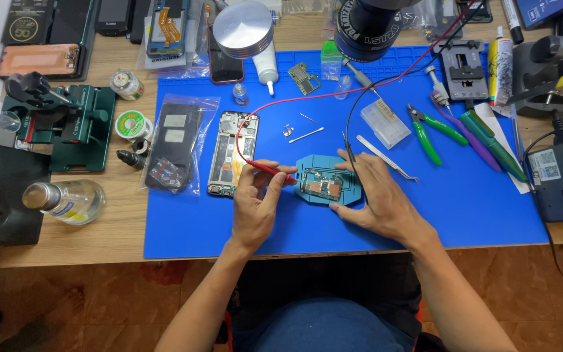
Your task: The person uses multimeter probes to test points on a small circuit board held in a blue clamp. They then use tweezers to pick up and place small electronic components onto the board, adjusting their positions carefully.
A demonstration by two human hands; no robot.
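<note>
Left hand (255,205) pinches a red test probe (270,169) betw thumb + fingers, pen-style, tip angled down-right to the circuit board (321,187); its thin red lead loops up toward top of bench. Right hand (378,199) lies on the teal holder (307,171), fingers spread over its right edge, looks like it's steadying it; a black lead (353,124) runs down to the fingers, so prob gripping a 2nd probe, tip hidden, can't tell for sure. Board sits clamped flat in the holder, center-front of the blue mat (464,215), between both hands.

Mat = matte rubbery sheet w/ molded tray slots at rear edge, on a wood-grain desk (118,228). Holder is angular and matte. Board greenish w/ metal shields, shiny. Just left of hands: opened phone frame (229,153), innards up. Right of holder: steel tweezers (389,158), slim, pointed; farther right, green-handled cutters (431,130). Clear glass bottle (66,201) lies on its side at desk's left.
</note>
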